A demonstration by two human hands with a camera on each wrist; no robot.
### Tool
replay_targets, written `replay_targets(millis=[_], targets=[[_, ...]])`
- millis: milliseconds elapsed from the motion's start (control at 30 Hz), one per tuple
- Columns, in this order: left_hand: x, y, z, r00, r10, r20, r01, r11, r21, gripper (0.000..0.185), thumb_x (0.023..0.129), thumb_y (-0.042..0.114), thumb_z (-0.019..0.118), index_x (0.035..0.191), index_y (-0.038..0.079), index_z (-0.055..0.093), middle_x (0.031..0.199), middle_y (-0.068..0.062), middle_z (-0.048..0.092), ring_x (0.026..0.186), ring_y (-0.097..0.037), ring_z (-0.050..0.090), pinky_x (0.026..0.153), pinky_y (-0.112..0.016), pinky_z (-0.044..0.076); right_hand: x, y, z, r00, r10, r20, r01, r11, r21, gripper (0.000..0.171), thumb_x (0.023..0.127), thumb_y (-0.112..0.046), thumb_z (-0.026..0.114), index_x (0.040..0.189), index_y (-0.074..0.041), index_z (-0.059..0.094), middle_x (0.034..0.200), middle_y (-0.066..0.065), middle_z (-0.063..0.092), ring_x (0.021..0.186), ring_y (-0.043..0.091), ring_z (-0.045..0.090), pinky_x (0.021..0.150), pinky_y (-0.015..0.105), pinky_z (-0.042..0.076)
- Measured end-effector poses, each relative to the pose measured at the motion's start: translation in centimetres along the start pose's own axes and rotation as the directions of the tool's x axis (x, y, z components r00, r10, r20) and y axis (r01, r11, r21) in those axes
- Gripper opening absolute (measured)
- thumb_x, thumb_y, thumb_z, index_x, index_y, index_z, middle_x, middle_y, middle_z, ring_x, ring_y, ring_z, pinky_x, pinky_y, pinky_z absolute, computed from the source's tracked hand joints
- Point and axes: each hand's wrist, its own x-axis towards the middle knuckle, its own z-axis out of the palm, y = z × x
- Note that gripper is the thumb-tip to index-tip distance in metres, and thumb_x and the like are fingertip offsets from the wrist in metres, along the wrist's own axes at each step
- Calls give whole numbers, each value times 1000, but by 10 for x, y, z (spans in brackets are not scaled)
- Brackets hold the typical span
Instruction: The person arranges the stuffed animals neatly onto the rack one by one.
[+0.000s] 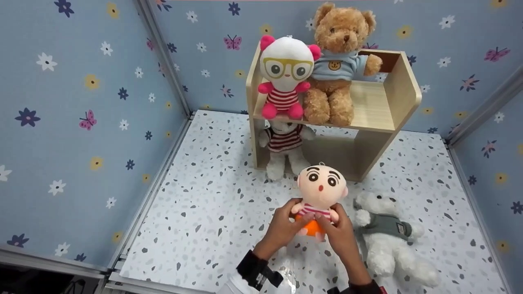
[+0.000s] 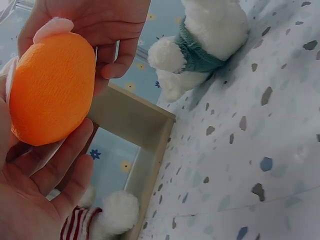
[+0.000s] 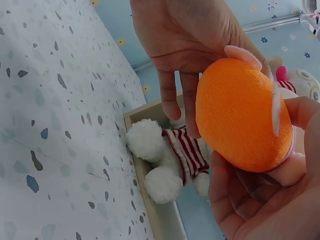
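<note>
A boy doll [image 1: 321, 191] with a peach head, striped shirt and orange shorts is held upright above the speckled floor, in front of the wooden shelf [image 1: 388, 106]. My left hand [image 1: 284, 226] grips its body from the left and my right hand [image 1: 340, 229] from the right, thumbs on the front. The left wrist view shows the doll's orange bottom [image 2: 52, 87] cupped in my left hand [image 2: 42, 192], with the right hand [image 2: 97, 25] behind it. In the right wrist view the orange bottom [image 3: 240, 115] lies between my right hand [image 3: 260, 205] and left hand [image 3: 185, 45].
A white bear in a grey-green sweater [image 1: 388, 239] lies on the floor just right of my hands. The shelf's top level carries a white glasses doll [image 1: 286, 75] and a brown teddy [image 1: 339, 65]. A white bear in a striped shirt [image 1: 284, 147] sits underneath. Patterned walls enclose the floor.
</note>
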Motion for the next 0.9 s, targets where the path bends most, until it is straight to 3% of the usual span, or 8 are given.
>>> replay_targets(millis=[333,700,900], targets=[[25,25,-1,997,80,-8,-80,997,18,43,94,35,73,131,14,64,99,-2,72,76,-8,61,59,-22,51,13,-24,-6,998,-49,-43,51,998,48,43,98,-14,69,138,-9,53,118,13,65,94,16,67,82,26,58],[41,40,4,995,101,-8,-101,995,-4,45,94,37,73,132,14,63,103,-2,73,78,-8,63,62,-21,53,22,-40,-14,994,-85,-71,88,995,49,43,98,-16,70,137,-10,54,117,11,65,95,17,68,83,26,59],[51,46,6,994,105,15,-105,994,11,47,94,38,73,133,15,62,107,-1,72,84,-7,63,69,-24,55,26,-48,-23,990,-103,-96,103,995,-3,42,97,-18,72,136,-13,58,111,8,68,86,16,67,77,26,59]])
